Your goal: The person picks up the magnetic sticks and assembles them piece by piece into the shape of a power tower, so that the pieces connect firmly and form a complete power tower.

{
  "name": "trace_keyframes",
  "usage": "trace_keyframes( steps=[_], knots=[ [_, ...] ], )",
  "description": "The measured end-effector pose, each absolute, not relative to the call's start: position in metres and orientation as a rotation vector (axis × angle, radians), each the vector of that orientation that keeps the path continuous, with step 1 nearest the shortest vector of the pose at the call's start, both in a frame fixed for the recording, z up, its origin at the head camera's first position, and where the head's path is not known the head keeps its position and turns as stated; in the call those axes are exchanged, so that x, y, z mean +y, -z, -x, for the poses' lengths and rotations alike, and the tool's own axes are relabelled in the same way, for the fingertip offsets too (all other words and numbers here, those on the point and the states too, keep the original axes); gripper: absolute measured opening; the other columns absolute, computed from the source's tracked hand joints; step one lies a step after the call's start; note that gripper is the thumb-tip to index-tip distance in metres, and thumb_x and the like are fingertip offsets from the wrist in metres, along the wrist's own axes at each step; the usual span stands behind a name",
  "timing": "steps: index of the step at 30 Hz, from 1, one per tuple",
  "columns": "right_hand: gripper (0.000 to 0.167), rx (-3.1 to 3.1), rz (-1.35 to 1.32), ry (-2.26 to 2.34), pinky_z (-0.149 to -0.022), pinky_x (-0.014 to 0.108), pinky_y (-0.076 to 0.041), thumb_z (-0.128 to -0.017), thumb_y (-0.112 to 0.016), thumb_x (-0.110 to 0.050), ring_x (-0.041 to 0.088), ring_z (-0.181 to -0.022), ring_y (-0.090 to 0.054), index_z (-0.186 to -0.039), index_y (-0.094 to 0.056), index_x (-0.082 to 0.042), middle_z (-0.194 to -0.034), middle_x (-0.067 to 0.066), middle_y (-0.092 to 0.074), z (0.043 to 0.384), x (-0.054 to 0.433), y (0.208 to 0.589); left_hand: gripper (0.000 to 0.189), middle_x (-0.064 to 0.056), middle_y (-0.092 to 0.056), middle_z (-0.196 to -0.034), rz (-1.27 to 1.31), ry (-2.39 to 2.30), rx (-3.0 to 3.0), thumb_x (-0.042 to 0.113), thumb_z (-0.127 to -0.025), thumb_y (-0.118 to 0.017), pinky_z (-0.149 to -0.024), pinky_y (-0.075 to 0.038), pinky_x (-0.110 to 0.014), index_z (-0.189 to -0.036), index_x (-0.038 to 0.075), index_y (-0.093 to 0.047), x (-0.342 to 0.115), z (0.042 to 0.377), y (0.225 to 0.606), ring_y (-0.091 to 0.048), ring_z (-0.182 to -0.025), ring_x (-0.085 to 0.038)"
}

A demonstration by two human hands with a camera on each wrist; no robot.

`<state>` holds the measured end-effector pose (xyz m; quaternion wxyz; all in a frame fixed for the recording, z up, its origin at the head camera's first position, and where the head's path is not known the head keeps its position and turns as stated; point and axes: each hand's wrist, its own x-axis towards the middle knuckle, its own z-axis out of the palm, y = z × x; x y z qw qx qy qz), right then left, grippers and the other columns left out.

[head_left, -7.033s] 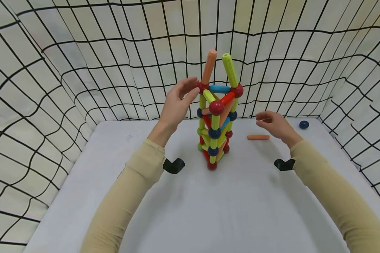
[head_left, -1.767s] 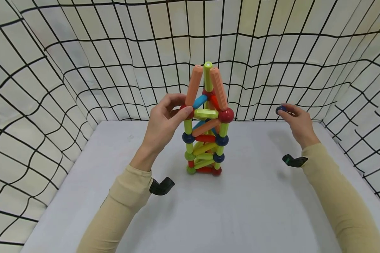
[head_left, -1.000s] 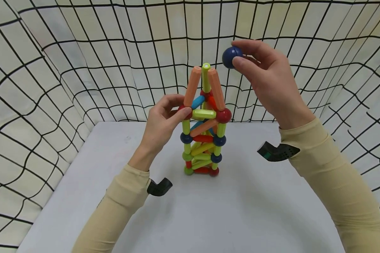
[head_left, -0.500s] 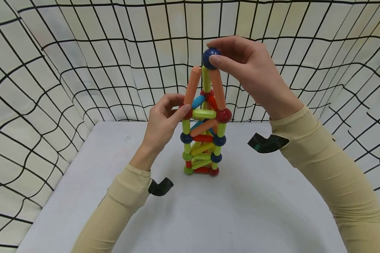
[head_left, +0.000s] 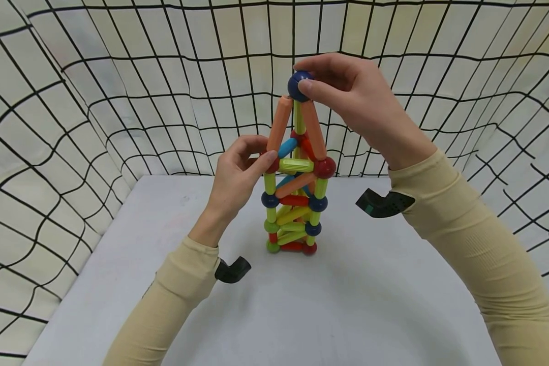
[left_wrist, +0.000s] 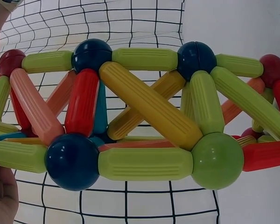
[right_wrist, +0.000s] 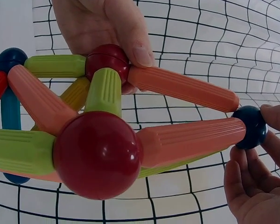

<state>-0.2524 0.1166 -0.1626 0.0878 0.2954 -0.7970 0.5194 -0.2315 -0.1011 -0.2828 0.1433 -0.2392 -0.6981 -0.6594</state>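
A tower (head_left: 295, 201) of magnetic sticks and balls stands on the white table. My left hand (head_left: 233, 175) pinches the red ball (right_wrist: 107, 63) at its upper left corner. Two orange sticks (head_left: 280, 124) and a green stick (head_left: 299, 117) lean inward from the top red balls. Over them my right hand (head_left: 363, 99) pinches a dark blue ball (head_left: 297, 85) between thumb and fingers. In the right wrist view that ball touches the tip of the nearer orange stick (right_wrist: 193, 137); contact with the farther one is hard to tell. Several tower levels fill the left wrist view (left_wrist: 144, 163).
Black netting (head_left: 201, 96) over pale walls encloses the white table (head_left: 265, 315) at the back and both sides. Dark wrist-worn devices sit below the left sleeve (head_left: 232, 269) and the right sleeve (head_left: 384, 203).
My right hand has taken the blue ball from the table's right to the tower top. The tower has turned, and a second orange stick stands on it. My left hand now grips a corner ball.
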Motion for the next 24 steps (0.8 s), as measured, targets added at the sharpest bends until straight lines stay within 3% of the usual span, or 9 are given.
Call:
trace_keyframes(
  steps=[16,24],
  knots=[
    [0.035,-2.312,-0.937,-1.527,-0.098,0.029,-0.047,-0.096,-0.063,-0.018,0.019,-0.106,-0.060,-0.130,-0.062,-0.011,-0.119,0.006,-0.063,0.253,0.122,0.165,0.032,-0.011,-0.061,-0.106,0.773,1.850,-1.976,0.005,-0.096,-0.061,-0.077,-0.058,-0.033,-0.127,0.000,-0.058,-0.098,0.231,0.281,-0.065,-0.083,-0.027],
    [0.037,-2.194,-0.887,-1.736,-0.107,0.033,-0.040,-0.097,-0.061,-0.018,0.021,-0.121,-0.053,-0.134,-0.060,-0.012,-0.129,0.006,-0.060,0.262,0.129,0.190,0.034,-0.011,-0.061,-0.117,0.780,1.948,-1.960,0.008,-0.095,-0.062,-0.085,-0.056,-0.033,-0.128,0.004,-0.058,-0.104,0.235,0.288,-0.062,-0.100,-0.027]
  ],
)
